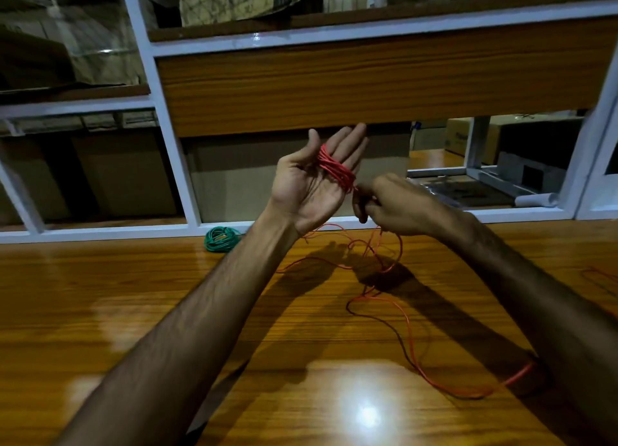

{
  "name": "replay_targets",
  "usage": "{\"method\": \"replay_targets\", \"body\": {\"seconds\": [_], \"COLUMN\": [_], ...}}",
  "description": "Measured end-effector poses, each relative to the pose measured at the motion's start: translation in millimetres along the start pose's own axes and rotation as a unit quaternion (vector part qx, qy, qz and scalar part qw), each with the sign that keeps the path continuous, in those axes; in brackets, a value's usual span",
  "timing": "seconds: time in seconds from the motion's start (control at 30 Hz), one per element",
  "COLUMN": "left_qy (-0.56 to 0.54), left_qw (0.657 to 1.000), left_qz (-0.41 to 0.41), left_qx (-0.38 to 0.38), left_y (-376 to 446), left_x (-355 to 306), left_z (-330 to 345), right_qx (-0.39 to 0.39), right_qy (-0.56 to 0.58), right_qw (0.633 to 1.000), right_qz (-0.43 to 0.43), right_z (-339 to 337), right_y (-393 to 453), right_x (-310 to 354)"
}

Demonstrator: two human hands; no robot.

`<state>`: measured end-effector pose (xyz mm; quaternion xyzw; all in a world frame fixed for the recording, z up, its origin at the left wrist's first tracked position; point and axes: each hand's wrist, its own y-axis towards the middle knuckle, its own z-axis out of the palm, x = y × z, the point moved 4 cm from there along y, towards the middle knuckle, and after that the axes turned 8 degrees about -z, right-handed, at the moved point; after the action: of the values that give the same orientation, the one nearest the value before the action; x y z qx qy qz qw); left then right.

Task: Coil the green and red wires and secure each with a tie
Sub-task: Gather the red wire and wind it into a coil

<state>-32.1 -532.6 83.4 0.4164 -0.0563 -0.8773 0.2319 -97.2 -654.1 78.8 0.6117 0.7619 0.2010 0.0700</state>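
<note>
Red wire [335, 168] looped round left hand [312, 181] fingers; glossy wood table [133, 295].

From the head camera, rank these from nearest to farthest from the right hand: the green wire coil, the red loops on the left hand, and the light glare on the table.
From the right hand:
1. Red loops, touching its fingertips, wound on the left hand.
2. Green wire coil, leftward at the table's back edge.
3. Light glare, near the camera.

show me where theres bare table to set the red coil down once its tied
Bare wood lies on the table left of the left forearm, in front of the green coil. It is crowded between the forearms and to the right, where loose red wire trails. The left hand bears the windings; the right hand pinches the strand.
</note>
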Motion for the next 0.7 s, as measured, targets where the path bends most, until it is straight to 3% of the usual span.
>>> {"method": "replay_targets", "body": {"seconds": [0.07,0.13,0.27,0.37,0.5,0.57,0.7], "left_qy": [-0.031,0.006,0.27,0.453,0.676,0.738,0.773], "left_qw": [0.997,0.992,0.946,0.866,0.7,0.636,0.586], "left_qz": [0.049,0.092,0.115,0.107,0.111,0.113,0.12], "left_qx": [-0.047,-0.089,-0.135,-0.18,-0.201,-0.195,-0.21], "left_y": [3,5,4,4,5,6,8], "left_x": [-1,-1,3,3,1,2,3], "left_z": [-4,-4,1,-3,-18,-31,-43], "right_qx": [0.045,0.076,0.072,0.061,0.039,0.024,-0.016], "right_qy": [0.018,0.048,0.063,0.084,0.098,0.104,0.103], "right_qw": [0.999,0.996,0.995,0.995,0.994,0.994,0.994], "right_qz": [0.0,0.002,0.016,0.01,0.007,0.003,-0.028], "right_z": [2,4,3,0,-7,-12,-17], "right_y": [1,1,2,0,-3,-3,-3], "right_x": [7,11,7,8,11,11,12]}}
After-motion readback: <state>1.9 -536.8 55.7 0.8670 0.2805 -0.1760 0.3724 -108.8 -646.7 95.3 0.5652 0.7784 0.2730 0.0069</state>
